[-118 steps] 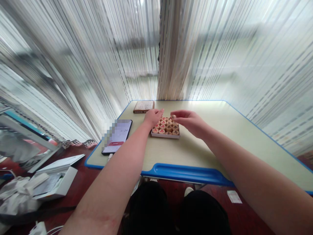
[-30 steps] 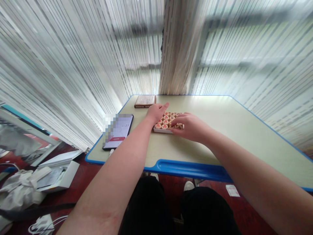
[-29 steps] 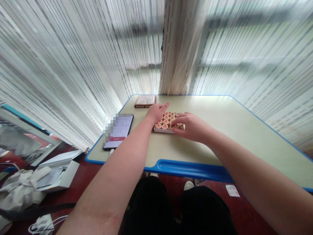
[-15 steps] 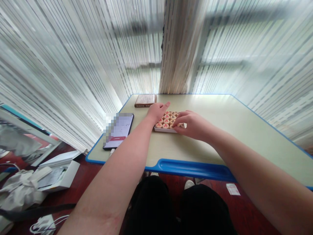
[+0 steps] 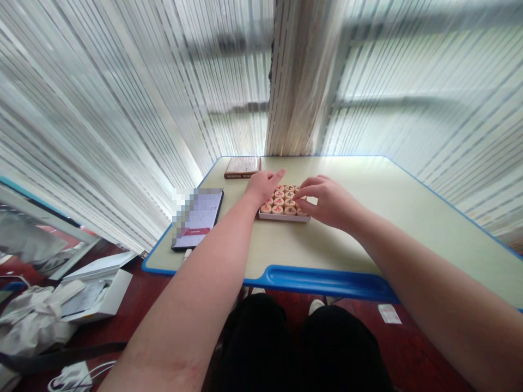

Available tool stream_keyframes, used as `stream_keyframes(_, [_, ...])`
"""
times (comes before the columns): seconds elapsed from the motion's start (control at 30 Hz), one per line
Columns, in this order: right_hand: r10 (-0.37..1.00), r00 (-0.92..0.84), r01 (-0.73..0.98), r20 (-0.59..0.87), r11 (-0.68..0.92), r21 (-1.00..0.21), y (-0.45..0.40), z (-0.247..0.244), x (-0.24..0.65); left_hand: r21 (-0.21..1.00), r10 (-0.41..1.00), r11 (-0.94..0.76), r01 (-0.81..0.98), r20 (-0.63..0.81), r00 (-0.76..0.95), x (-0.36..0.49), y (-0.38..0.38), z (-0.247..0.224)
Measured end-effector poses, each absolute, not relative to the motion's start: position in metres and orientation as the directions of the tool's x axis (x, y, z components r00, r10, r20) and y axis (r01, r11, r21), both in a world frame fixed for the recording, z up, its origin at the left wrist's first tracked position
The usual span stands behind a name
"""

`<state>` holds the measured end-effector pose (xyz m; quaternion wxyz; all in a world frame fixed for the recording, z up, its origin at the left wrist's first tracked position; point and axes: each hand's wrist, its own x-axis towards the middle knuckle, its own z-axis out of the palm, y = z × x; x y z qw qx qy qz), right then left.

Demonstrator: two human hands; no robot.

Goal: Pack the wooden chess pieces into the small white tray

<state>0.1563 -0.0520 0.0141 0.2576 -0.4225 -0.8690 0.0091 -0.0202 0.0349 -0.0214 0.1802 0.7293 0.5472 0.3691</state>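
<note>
A shallow white box (image 5: 285, 216) on the table holds rows of round wooden Chinese chess pieces (image 5: 278, 209), with red characters on the left and black ones on the right. My left hand (image 5: 262, 186) is held around the box's far left side, one finger stretched out past its far edge. Over the right-hand columns, the thumb and forefinger of my right hand (image 5: 324, 200) come together in a pinch. Whatever lies between those fingertips is hidden. My right hand also covers some pieces at the right.
A phone (image 5: 199, 218) with a cable lies on the table's left side, and a brown book-like box (image 5: 242, 167) is at the back left. The table (image 5: 392, 218) has a blue rim. An open white box (image 5: 98, 296) and a cloth bag (image 5: 32, 321) are on the floor.
My right hand has lifted and shifted slightly away from me, uncovering the front right corner of the box and its front-row pieces. My left hand stays in place.
</note>
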Motion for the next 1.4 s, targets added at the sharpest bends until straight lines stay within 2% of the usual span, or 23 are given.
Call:
stream_keyframes(0.13, [0.751, -0.503, 0.753, 0.427, 0.624, -0.21, -0.046, 0.007, 0.156, 0.671, 0.933, -0.334, 0.663, 0.338, 0.127, -0.02, 0.036, -0.022])
stream_keyframes(0.4, [0.692, -0.606, 0.669, 0.392, 0.71, -0.22, -0.046, 0.006, 0.153, 0.648, 0.927, -0.342, 0.68, 0.353, 0.129, -0.02, 0.036, -0.022])
stream_keyframes(0.63, [0.66, -0.621, 0.649, 0.422, 0.736, -0.195, -0.045, 0.006, 0.154, 0.631, 0.925, -0.347, 0.694, 0.354, 0.14, -0.02, 0.036, -0.022])
stream_keyframes(0.9, [0.743, -0.541, 0.754, 0.394, 0.636, -0.166, -0.041, 0.001, 0.155, 0.633, 0.918, -0.361, 0.684, 0.368, 0.144, -0.02, 0.034, -0.02])
stream_keyframes(1.4, [0.765, -0.537, 0.773, 0.356, 0.615, -0.158, -0.042, 0.001, 0.153, 0.618, 0.92, -0.359, 0.699, 0.362, 0.152, -0.02, 0.032, -0.019])
